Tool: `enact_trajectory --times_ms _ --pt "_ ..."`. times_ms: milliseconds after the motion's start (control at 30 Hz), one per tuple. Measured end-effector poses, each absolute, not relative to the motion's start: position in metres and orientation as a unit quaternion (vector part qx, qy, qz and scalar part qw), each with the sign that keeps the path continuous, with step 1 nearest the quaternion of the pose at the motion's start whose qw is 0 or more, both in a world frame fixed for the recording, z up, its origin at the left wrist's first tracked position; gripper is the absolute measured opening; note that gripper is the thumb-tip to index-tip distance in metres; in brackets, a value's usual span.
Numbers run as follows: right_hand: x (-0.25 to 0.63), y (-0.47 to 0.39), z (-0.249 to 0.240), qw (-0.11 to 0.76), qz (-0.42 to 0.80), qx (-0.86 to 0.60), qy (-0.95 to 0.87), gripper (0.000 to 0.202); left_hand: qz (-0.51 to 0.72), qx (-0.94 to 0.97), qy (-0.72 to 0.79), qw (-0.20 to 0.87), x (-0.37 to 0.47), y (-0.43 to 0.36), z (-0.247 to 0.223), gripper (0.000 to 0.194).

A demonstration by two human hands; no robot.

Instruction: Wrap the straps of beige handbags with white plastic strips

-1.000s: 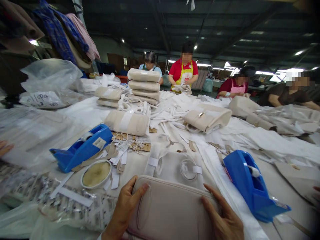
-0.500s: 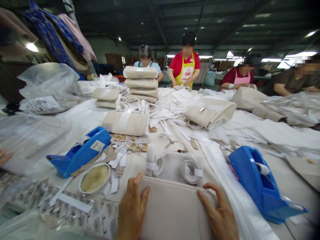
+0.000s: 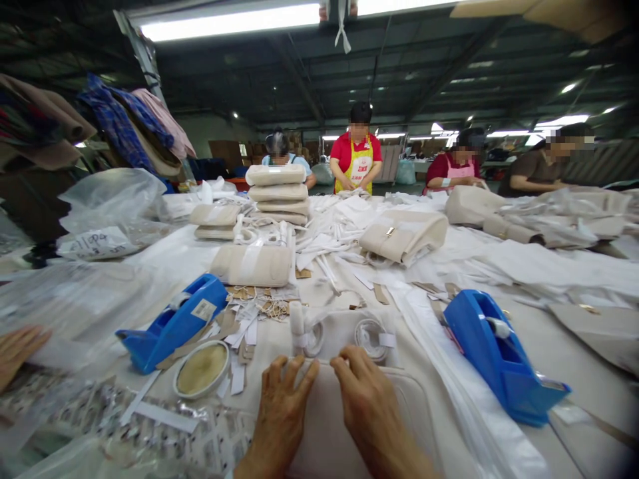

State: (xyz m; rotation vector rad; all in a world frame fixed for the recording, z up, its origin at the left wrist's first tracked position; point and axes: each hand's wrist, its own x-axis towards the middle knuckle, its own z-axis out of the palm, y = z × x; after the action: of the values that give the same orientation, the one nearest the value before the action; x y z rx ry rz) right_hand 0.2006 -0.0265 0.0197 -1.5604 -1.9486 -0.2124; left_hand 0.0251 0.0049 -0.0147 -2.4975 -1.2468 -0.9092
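Note:
A beige handbag [image 3: 323,419] lies flat before me at the near edge of the view. My left hand [image 3: 284,406] rests on its upper part, the fingers bent over the top edge. Close beside it, my right hand [image 3: 367,399] has curled fingers at the same edge, near the middle. Both hands appear to pinch the edge; the thumbs are mostly hidden. Just beyond the fingertips are a rolled strap [image 3: 370,338] wrapped in white and clear film, and a second wrapped roll [image 3: 313,338] to its left.
Blue tape dispensers stand left [image 3: 174,322] and right [image 3: 504,359]. A round dish [image 3: 225,372] of yellowish material sits by paper tags [image 3: 244,332]. Farther back are stacked bags [image 3: 277,193] and a folded bag [image 3: 404,236]. Another person's hand [image 3: 22,349] shows at left; several co-workers stand beyond.
My hands have moved from the bag's two sides inward to the middle of its top edge, fingers now bent over it. The camera has tilted up, showing a ceiling lamp.

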Motion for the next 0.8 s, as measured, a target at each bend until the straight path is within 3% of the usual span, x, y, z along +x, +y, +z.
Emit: enact_trajectory --times_ms 100,200,267,400,600,733,800 --pt "0.186 0.005 0.017 0.218 -0.039 -0.621 -0.752 0.035 -0.313 -0.856 -0.402 0.09 0.022 0.006 -0.013 0.05" --pt "0.186 0.021 0.008 0.18 -0.04 -0.651 -0.736 0.036 -0.378 -0.821 -0.427 0.02 0.021 0.019 -0.007 0.031" --pt "0.188 0.023 0.002 0.185 -0.034 -0.655 -0.732 0.035 -0.455 -0.75 -0.477 -0.048 0.026 0.034 -0.001 0.027" --pt "0.19 0.022 -0.008 0.206 -0.032 -0.662 -0.72 0.039 -0.494 -0.659 -0.517 -0.233 0.044 0.066 0.015 0.057" --pt "0.19 0.026 -0.017 0.266 -0.053 -0.653 -0.707 0.056 -0.447 -0.665 -0.488 -0.346 0.056 0.084 0.031 0.034" --pt "0.191 0.023 -0.011 0.305 -0.053 -0.64 -0.704 0.068 -0.409 -0.675 -0.402 -0.463 0.05 0.092 0.034 0.038" --pt "0.191 0.02 -0.008 0.302 -0.054 -0.639 -0.705 0.069 -0.383 -0.719 -0.405 -0.414 0.05 0.095 0.03 0.04"
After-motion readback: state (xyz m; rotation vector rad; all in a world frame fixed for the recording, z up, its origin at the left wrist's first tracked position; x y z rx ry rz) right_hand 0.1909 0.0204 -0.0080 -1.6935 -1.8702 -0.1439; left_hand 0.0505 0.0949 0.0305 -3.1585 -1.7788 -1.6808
